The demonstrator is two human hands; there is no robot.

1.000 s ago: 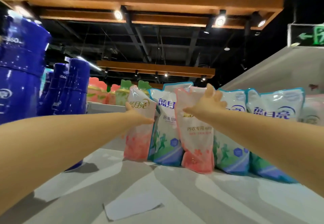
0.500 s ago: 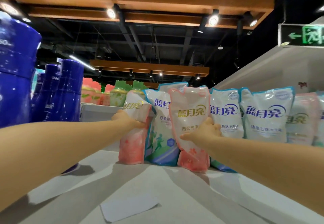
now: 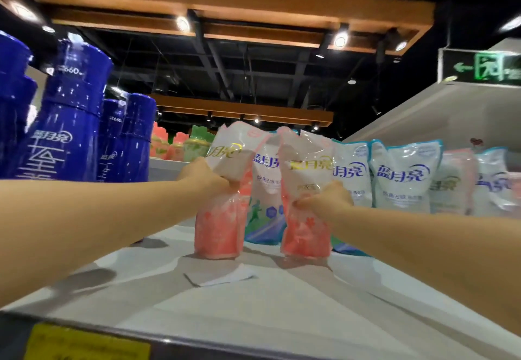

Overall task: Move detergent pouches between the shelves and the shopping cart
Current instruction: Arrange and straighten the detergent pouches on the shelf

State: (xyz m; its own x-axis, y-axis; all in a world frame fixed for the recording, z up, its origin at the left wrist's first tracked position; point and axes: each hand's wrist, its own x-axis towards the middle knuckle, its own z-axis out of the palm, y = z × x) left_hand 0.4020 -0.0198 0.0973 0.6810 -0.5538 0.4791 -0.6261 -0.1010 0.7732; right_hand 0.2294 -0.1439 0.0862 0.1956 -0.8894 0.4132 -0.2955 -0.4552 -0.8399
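Right now both hands are clamped on pouches at the middle of the frame: the left hand (image 3: pixel 207 177) squeezes the waist of one pink pouch (image 3: pixel 218 227), and the right hand (image 3: pixel 324 200) grips a second pink pouch (image 3: pixel 306 232) just beside it. Both stand upright, low over the grey shelf (image 3: pixel 253 303); whether they touch it I cannot tell. White-and-blue pouches (image 3: pixel 403 176) line up behind at right, with blue bottles (image 3: pixel 64 134) at left.
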